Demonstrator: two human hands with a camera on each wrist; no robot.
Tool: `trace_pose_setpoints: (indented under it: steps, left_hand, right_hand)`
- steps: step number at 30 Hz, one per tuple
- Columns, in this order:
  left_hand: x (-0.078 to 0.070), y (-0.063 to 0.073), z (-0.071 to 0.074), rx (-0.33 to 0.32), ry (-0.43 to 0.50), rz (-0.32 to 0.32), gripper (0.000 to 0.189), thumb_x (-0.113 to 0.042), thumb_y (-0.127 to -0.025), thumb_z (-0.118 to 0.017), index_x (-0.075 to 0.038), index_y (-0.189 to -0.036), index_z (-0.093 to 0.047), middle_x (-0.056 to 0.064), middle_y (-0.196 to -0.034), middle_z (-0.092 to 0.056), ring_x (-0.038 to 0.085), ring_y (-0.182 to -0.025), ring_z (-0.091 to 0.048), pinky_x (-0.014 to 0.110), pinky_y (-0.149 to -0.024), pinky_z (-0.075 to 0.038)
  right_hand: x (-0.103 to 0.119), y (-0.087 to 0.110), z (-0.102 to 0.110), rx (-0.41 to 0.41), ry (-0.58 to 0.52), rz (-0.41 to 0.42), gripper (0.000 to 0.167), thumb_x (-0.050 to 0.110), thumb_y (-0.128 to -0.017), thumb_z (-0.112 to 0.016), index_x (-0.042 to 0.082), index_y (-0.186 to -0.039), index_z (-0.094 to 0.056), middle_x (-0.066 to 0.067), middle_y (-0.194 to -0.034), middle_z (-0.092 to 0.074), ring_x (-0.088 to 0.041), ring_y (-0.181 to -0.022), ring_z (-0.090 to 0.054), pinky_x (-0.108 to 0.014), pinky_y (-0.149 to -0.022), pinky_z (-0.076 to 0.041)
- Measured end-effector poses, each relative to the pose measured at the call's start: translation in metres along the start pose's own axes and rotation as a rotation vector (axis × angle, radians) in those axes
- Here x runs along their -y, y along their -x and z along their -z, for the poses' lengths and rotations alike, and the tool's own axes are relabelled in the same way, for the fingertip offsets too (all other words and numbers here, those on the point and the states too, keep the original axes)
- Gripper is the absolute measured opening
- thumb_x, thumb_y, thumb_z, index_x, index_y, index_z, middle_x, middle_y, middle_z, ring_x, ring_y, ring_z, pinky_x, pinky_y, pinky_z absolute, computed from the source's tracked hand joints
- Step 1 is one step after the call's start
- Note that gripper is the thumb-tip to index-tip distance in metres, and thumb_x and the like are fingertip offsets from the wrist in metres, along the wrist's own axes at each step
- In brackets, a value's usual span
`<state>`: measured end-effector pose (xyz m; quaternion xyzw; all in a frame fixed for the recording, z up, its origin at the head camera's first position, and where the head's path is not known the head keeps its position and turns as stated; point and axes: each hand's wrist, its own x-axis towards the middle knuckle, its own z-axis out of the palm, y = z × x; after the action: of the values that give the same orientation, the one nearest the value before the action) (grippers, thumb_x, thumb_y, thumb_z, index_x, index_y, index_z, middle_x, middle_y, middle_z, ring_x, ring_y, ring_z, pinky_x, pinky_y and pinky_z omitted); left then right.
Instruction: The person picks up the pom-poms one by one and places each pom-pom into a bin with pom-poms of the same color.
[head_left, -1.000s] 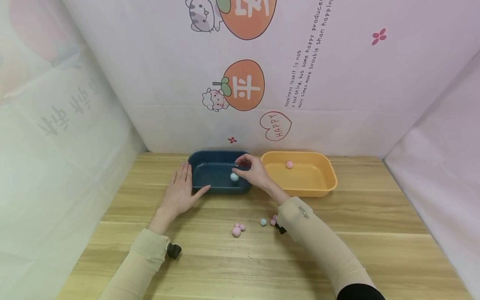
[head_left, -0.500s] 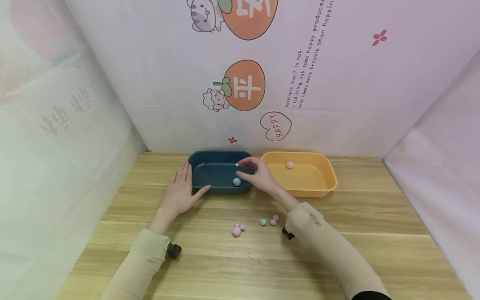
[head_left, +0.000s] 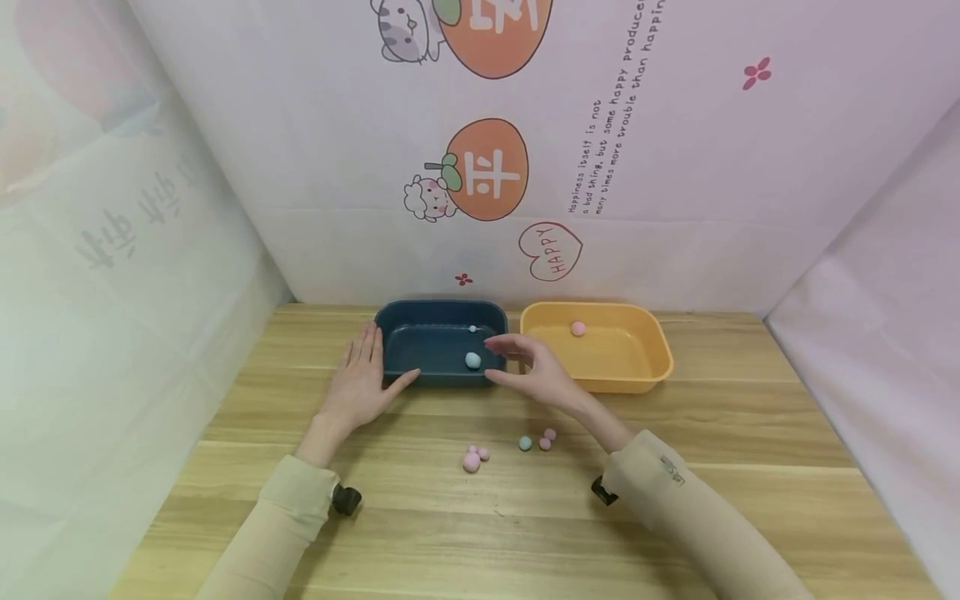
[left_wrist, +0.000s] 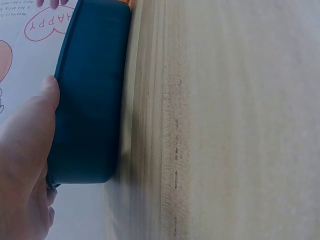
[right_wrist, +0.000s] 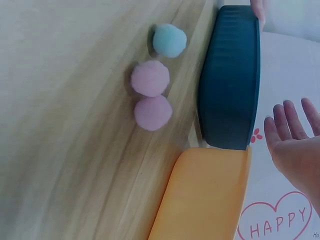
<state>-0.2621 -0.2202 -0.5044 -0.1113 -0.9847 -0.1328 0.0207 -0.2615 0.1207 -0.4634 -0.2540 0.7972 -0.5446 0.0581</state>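
My left hand (head_left: 358, 387) rests with straight fingers along the left end of the dark blue bin (head_left: 423, 350), its thumb reaching the front rim. Over that bin's right end, my right hand (head_left: 546, 377) is held with fingers and thumb apart and nothing between them. Inside the blue bin lie a light blue pompom (head_left: 472, 361) and a much smaller pale one (head_left: 472, 329). In the right wrist view the right hand (right_wrist: 295, 145) shows spread fingers, above the bins' rims.
A yellow bin (head_left: 615, 358) beside the blue one holds a pink pompom (head_left: 578, 329). On the wooden table in front lie a light blue pompom (head_left: 525, 443), two pink pompoms (right_wrist: 151, 95) side by side, and a pink cluster (head_left: 471, 462). A printed cloth (head_left: 360, 250) hangs behind.
My right hand has drawn back to the right, away from the pompoms in the blue bin. The larger light blue pompom has dropped from near the thumb to the bin floor. My left hand stays put.
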Motion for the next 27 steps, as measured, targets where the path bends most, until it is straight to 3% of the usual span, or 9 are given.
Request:
trace_pose_setpoints:
  steps: [6,13,19,27]
  left_hand:
    - [-0.001,0.002,0.000,0.002,0.013,0.002,0.113,-0.074,-0.107,-0.049,0.008,-0.172,-0.007,0.026,-0.184,-0.002,0.043,-0.173,-0.009,0.061,-0.141,-0.011]
    - [0.000,0.003,-0.002,-0.002,0.023,0.004,0.113,-0.074,-0.107,-0.050,0.008,-0.172,-0.007,0.025,-0.184,0.000,0.043,-0.173,-0.008,0.061,-0.141,-0.010]
    - [0.000,0.002,-0.003,-0.002,0.020,0.000,0.114,-0.074,-0.107,-0.050,0.008,-0.172,-0.007,0.025,-0.184,-0.001,0.042,-0.173,-0.008,0.061,-0.141,-0.011]
    - [-0.001,0.001,-0.002,0.007,0.018,0.000,0.114,-0.075,-0.107,-0.049,0.007,-0.173,-0.005,0.025,-0.184,0.000,0.042,-0.174,-0.005,0.061,-0.141,-0.010]
  right_hand:
    - [0.002,0.019,0.003,0.029,-0.019,0.013,0.053,0.005,-0.099,-0.079,-0.005,-0.147,-0.061,-0.022,-0.152,-0.066,-0.046,-0.144,-0.059,-0.063,-0.127,-0.043]
    - [0.001,0.042,0.007,0.067,-0.001,-0.011,0.058,0.007,-0.098,-0.082,-0.002,-0.150,-0.060,-0.023,-0.155,-0.064,-0.040,-0.147,-0.060,-0.058,-0.129,-0.042]
    - [-0.002,0.061,0.013,0.090,0.038,-0.019,0.059,0.012,-0.098,-0.084,0.000,-0.150,-0.061,-0.020,-0.154,-0.066,-0.040,-0.146,-0.060,-0.063,-0.128,-0.042]
    - [-0.009,0.083,0.022,0.214,0.151,-0.078,0.077,0.028,-0.095,-0.088,0.014,-0.162,-0.052,-0.013,-0.170,-0.051,-0.044,-0.160,-0.043,-0.069,-0.130,-0.035]
